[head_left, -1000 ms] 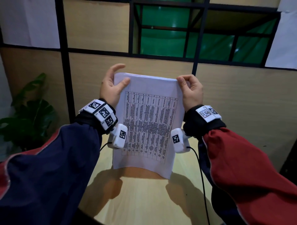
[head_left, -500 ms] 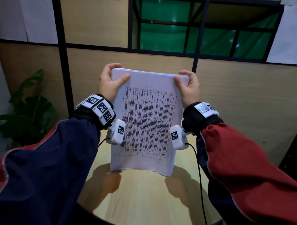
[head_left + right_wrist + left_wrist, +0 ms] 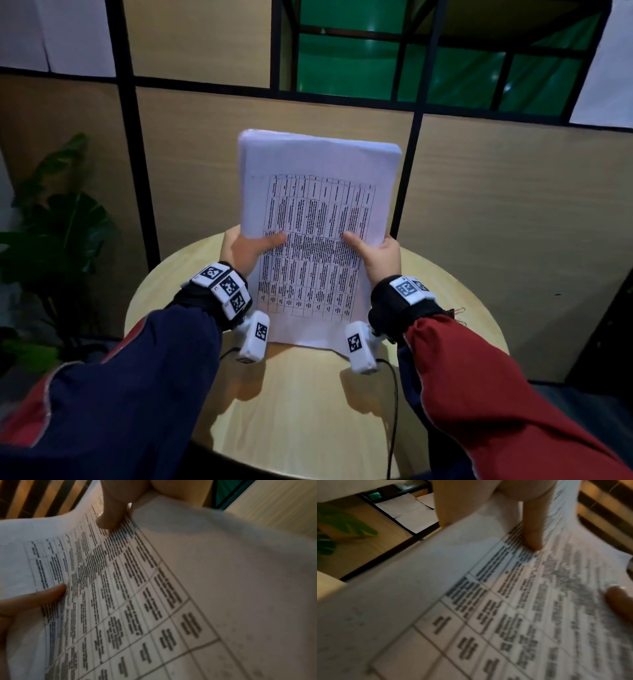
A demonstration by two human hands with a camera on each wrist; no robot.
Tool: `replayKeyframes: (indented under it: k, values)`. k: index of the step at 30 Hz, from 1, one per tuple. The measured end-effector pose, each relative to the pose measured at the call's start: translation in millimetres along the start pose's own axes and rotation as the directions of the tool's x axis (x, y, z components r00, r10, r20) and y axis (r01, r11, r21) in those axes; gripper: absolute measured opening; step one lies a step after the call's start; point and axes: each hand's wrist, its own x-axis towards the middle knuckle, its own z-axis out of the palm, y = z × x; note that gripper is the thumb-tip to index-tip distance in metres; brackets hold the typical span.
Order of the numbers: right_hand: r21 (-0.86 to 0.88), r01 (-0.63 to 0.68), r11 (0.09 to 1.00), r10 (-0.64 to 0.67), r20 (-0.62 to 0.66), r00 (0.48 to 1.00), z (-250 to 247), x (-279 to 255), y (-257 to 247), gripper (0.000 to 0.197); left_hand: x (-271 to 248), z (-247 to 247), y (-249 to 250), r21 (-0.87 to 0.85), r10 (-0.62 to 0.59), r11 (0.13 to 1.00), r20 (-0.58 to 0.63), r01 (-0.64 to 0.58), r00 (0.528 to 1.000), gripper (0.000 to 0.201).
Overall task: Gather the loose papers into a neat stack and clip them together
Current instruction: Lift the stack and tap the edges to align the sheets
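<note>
A thick stack of white papers [image 3: 317, 205] with a printed table on the top sheet stands upright on its bottom edge on the round wooden table [image 3: 308, 411]. My left hand [image 3: 250, 248] grips its left edge at mid-height, thumb across the front. My right hand [image 3: 375, 255] grips the right edge at the same height, thumb on the print. The left wrist view shows the papers [image 3: 488, 601] close up with my thumb pressed on them; the right wrist view shows the papers [image 3: 154, 588] likewise. A small clip [image 3: 457, 313] lies on the table by my right sleeve.
A wood-panelled partition [image 3: 513, 205] with black frames stands right behind the table. A leafy green plant [image 3: 58, 233] sits on the floor to the left. Camera cables [image 3: 394, 411] trail from my wrists over the near tabletop.
Both hands have slid from the stack's top corners down to the middle of its side edges. The stack still stands upright, and the view now tilts lower onto the table.
</note>
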Motion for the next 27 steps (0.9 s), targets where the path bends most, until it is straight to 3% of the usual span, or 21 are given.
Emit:
replayKeyframes:
  k: [3, 6, 11, 14, 17, 21, 24, 25, 27]
  values:
    - [0.062, 0.062, 0.996, -0.063, 0.026, 0.998, -1, 5, -9, 0.024, 3, 6, 6, 0.023, 0.035, 0.999, -0.094, -0.033, 0.995, 0.027]
    - [0.015, 0.046, 0.999, -0.047, 0.081, 0.996, -3, -1, -2, 0.017, 1, 5, -6, 0.01, -0.021, 1.0, -0.117, 0.023, 0.993, 0.024]
    - [-0.293, -0.107, 0.95, 0.163, 0.177, 0.971, -15, -10, 38, 0.033, -1, -7, -36, 0.054, -0.108, 0.993, -0.033, 0.109, 0.994, 0.027]
    - [-0.437, -0.213, 0.874, 0.355, 0.274, 0.894, -26, -7, 54, 0.037, 1, -13, -42, 0.119, -0.159, 0.982, 0.096, 0.148, 0.983, 0.03]
    - [-0.522, -0.245, 0.817, 0.442, 0.293, 0.848, -32, -4, 61, 0.033, -1, -11, -37, 0.149, -0.151, 0.979, 0.062, 0.141, 0.987, 0.019]
    - [-0.529, -0.195, 0.826, 0.385, 0.277, 0.88, -41, 2, 61, 0.028, 1, 4, -35, 0.166, -0.119, 0.978, -0.033, 0.123, 0.992, 0.025]
    - [-0.592, -0.084, 0.802, 0.209, 0.146, 0.967, -65, 15, 57, 0.037, 7, 13, -34, 0.096, -0.135, 0.985, -0.071, 0.141, 0.988, 0.032]
    - [-0.648, -0.06, 0.759, 0.135, 0.066, 0.989, -77, 21, 56, 0.041, 9, 16, -34, 0.081, -0.142, 0.986, -0.078, 0.149, 0.987, 0.037]
    - [-0.821, -0.146, 0.553, 0.074, -0.127, 0.989, -103, 35, 58, 0.045, 13, 19, -36, 0.073, -0.157, 0.984, -0.075, 0.162, 0.985, 0.042]
